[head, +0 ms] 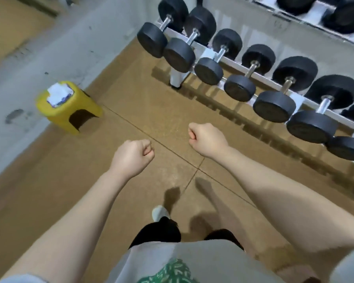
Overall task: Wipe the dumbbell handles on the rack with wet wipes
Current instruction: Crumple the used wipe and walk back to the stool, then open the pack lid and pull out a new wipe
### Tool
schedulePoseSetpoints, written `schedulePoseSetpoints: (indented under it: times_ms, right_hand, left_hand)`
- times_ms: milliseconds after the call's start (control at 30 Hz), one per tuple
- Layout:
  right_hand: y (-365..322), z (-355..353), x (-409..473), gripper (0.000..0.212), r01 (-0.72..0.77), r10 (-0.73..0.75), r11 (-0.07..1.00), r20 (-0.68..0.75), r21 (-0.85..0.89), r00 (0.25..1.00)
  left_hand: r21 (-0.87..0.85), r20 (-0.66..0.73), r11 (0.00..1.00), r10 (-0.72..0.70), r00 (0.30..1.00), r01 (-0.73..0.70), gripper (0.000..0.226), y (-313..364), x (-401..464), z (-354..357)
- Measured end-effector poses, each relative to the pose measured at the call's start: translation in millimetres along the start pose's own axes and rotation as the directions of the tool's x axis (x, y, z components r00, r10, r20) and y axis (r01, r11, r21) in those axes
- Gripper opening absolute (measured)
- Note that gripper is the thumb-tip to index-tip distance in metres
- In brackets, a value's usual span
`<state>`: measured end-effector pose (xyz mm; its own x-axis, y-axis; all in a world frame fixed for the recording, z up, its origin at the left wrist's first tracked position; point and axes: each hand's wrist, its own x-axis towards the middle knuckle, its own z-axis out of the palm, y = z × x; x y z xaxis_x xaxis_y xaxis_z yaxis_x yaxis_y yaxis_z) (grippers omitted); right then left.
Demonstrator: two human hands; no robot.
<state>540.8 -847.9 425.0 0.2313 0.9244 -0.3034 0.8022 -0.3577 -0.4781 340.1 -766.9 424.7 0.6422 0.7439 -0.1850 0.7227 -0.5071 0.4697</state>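
Bare forearms, grey shirt — green leaf print, black shorts, white shoe

Two hands: the left hand and right hand, both fisted. One yellow stool at ten o'clock, carrying one pack of wet wipes. One white rack from twelve to three o'clock, with eight dumbbells on its lower tier; the upper tier's count is unclear. One white shoe.

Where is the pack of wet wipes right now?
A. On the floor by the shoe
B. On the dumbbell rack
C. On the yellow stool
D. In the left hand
C: the wipes lie on top of the yellow stool by the wall, while both hands, left and right, are curled into empty fists.
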Motion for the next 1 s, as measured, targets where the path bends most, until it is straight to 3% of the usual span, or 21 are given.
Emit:
schedulePoseSetpoints:
  times_ms: [267, 433, 733, 1000]
  right_hand:
    - [-122.5, 33.1, 165.7, 0.034, 0.156, -0.149, 0.987, 0.124, -0.044, 0.981]
    - [-189.8, 46.7, 284.2, 0.033, 0.256, -0.241, 0.965, 0.186, -0.057, 0.952]
    - [-304.7, 93.4, 518.3, 0.03, 0.378, -0.315, 0.92, 0.379, -0.102, 0.87]
    - [-352.9, 184.2, 649.9, 0.033, 0.469, -0.402, 0.88, 0.413, -0.072, 0.818]
  left_hand:
    - [-0.039, -0.053, 0.998, -0.051, 0.997, 0.049, 0.048, -135.6, 63.3, -88.7]
    - [-0.078, -0.101, 0.975, -0.217, 0.971, 0.21, 0.046, -223.7, 118.1, -123.8]
    - [-0.208, -0.14, 0.846, -0.522, 0.841, 0.491, 0.043, -395.0, 232.6, -166.5]
    - [-0.335, -0.171, 0.753, -0.64, 0.749, 0.567, 0.044, -517.5, 304.2, -165.0]
